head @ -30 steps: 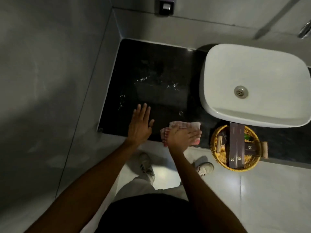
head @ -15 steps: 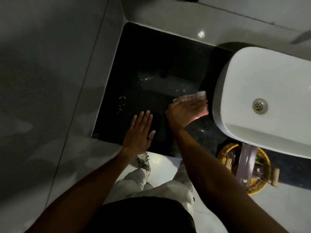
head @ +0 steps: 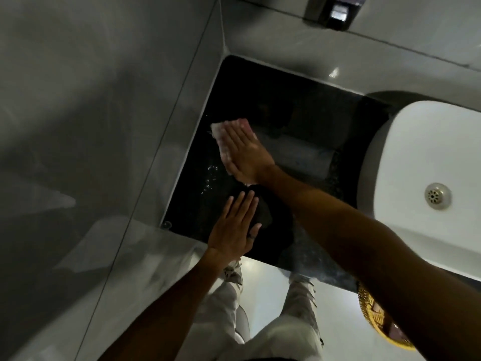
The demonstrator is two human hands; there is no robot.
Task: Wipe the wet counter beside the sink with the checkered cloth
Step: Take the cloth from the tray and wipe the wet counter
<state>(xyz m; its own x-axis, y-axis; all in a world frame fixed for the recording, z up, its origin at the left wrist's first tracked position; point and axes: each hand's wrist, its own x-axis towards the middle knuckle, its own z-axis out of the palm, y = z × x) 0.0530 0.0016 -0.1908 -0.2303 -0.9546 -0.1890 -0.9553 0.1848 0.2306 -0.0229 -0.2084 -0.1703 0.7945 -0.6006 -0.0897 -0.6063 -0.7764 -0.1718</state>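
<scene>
Half a second on, the right hand (head: pixel 243 152) has swept the checkered cloth (head: pixel 229 131) from beside the sink (head: pixel 426 157) across to the far left part of the dark bench (head: pixel 281 95), close to the grey side wall (head: pixel 104 100). That hand lies flat on the cloth with fingers extended and held together, pressing it down rather than gripping it. What shows of the cloth beyond the fingertips and along the hand's left edge is pale pink and white, blurred, its check pattern hard to make out. A dull, streaked band (head: pixel 299 155) runs across the glossy black surface between the cloth and the sink, and small bright water droplets (head: pixel 212 175) dot the bench just left of the wrist. Nearer the front edge, the left hand (head: pixel 235 227) rests palm down on the bench, fingers straight and close together, holding nothing. A woven yellow basket (head: pixel 374 319) peeks out below the right forearm, and a wall-mounted dispenser (head: pixel 335 11) sits at the top of the view.
</scene>
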